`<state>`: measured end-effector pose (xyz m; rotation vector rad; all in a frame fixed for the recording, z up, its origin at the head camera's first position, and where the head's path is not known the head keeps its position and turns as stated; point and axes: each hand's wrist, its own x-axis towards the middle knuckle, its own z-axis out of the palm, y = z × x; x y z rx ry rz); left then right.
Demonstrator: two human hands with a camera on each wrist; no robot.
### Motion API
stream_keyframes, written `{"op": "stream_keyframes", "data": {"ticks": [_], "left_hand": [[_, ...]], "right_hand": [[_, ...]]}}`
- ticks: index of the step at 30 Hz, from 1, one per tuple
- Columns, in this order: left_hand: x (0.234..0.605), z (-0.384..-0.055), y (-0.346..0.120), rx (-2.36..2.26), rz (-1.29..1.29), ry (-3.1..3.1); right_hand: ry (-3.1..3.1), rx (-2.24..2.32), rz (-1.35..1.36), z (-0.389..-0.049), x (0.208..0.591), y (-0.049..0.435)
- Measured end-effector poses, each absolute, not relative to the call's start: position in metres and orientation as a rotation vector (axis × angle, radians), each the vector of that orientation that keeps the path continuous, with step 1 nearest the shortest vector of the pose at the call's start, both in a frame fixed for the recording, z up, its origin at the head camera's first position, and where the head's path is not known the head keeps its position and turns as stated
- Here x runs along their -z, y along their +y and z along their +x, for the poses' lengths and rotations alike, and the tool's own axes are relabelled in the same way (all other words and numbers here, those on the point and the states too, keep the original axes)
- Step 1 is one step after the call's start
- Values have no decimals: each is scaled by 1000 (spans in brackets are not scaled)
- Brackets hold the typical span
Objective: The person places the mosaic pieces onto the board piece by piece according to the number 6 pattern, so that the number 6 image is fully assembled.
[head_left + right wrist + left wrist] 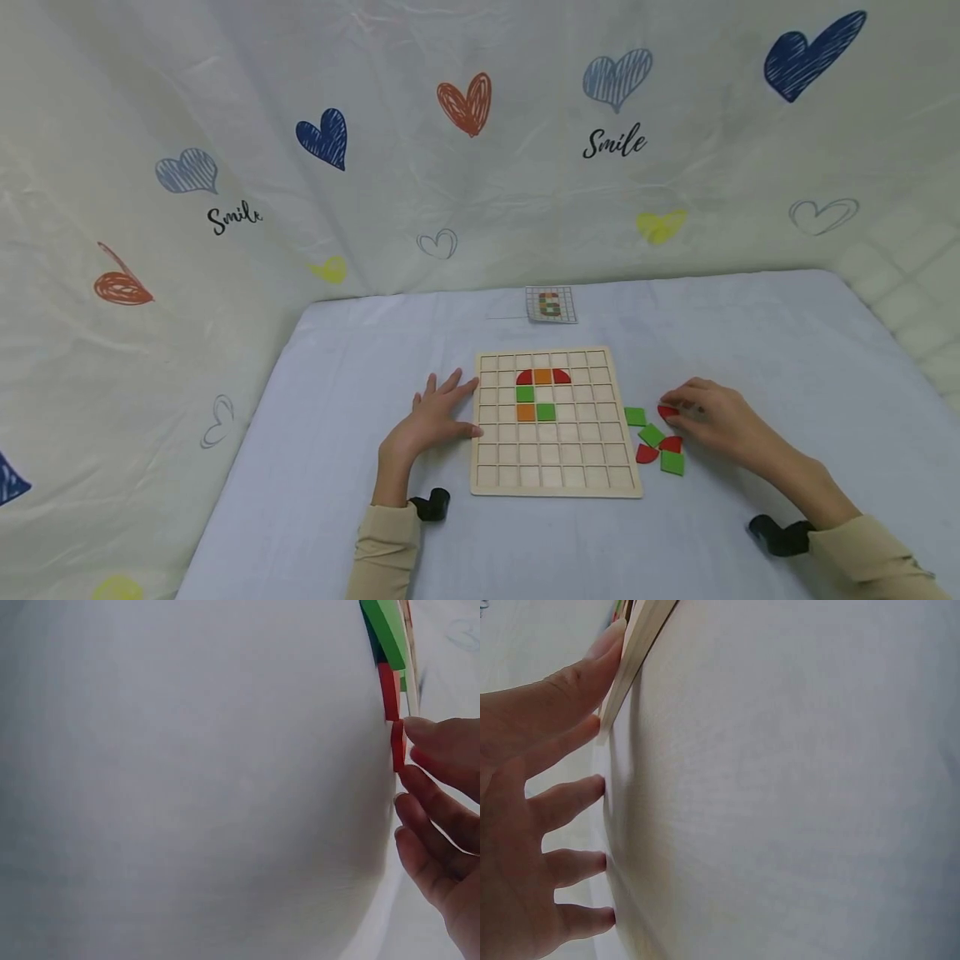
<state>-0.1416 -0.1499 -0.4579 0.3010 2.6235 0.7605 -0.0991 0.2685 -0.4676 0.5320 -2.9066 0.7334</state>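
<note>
A wooden grid board (555,454) lies flat on the table. On its upper cells sit red quarter-circle tiles (524,377), orange square tiles (527,412) and green square tiles (546,412). My left hand (431,421) is spread at the board's left side, with the thumb touching its edge; the left wrist view shows the fingers (566,802) straight and apart. Right of the board, my right hand (718,419) pinches a red quarter-circle tile (665,412) between thumb and index finger. That tile (398,746) appears edge-on in the right wrist view, low at the table surface.
Loose green square tiles (672,462) and red quarter-circle tiles (647,454) lie between the board and my right hand, some touching. Behind the board is a small pattern card (551,305) showing a coloured grid figure. A white cloth covers the table (360,350); a heart-printed curtain (525,192) hangs behind.
</note>
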Motion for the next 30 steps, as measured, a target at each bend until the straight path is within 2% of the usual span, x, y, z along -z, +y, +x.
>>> {"op": "stream_keyframes", "data": {"ticks": [30], "left_hand": [[457,-141,-150,-767,301,2617]], "right_hand": [[-2801,-858,568,-104,467,263]]}}
